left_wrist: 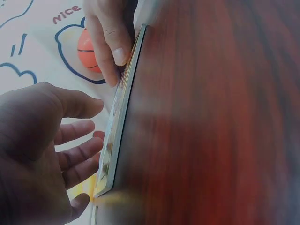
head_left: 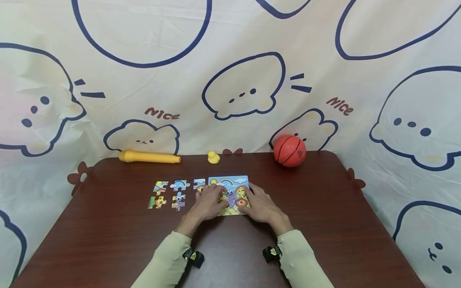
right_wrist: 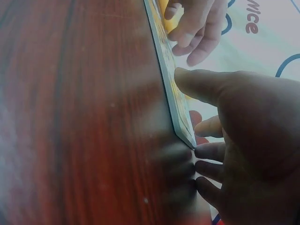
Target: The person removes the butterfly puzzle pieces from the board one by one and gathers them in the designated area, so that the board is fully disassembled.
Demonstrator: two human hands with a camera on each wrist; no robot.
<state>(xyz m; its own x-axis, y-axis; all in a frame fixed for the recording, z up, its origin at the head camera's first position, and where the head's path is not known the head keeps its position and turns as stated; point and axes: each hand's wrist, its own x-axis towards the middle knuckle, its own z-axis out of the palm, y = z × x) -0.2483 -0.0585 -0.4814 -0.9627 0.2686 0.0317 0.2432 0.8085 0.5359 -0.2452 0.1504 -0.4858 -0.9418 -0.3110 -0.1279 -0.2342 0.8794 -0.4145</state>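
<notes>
A jigsaw board [head_left: 235,183] printed with a rainbow, a purple figure and a snail lies flat on the table. My left hand [head_left: 208,203] is over its left side, fingers loosely bent; in the left wrist view they hover close to the board [left_wrist: 123,108] and grip nothing visible. At the right edge is my right hand [head_left: 264,205], its thumb reaching over the board's surface and its other fingers spread beside the corner in the right wrist view. Several loose puzzle pieces [head_left: 180,185] lie left of the board, one of them [head_left: 199,183] near my left fingers.
A yellow microphone-shaped stick [head_left: 151,157] lies along the table's back edge. Near it stand a small yellow rubber duck [head_left: 213,157] and a red toy basketball [head_left: 289,151]. Behind the brown table [head_left: 108,240] hangs a patterned cloth [head_left: 173,92].
</notes>
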